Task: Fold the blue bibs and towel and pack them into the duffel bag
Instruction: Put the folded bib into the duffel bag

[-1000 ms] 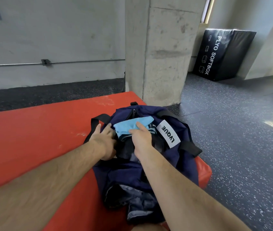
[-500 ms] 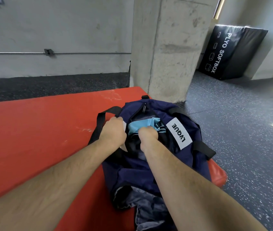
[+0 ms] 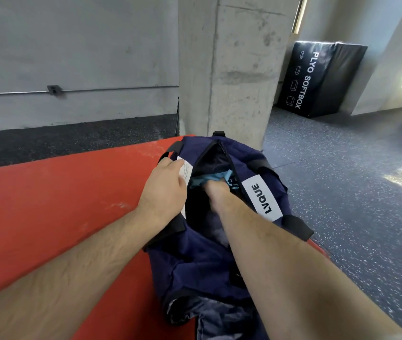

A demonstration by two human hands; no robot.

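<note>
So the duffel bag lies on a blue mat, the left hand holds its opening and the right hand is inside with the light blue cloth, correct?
Not quite: the head view shows the mat is red, not blue. The rest holds: the left hand holds the duffel bag at its opening, the right hand is inside with the light blue cloth.

Duffel bag: navy woven cloth, matt, softly crumpled. Straps: black webbing, matt. Logo patch: white, smooth (rubber or printed cloth, cannot tell). Light-blue cloth inside: thin, slight sheen. Mat: red vinyl-like skin, smooth, scuffed white in places. Pillar: bare concrete, rough, pitted. Floor: dark speckled rubber, grainy. Plyo box: black, faint gloss. Wall conduit: grey metal.
</note>
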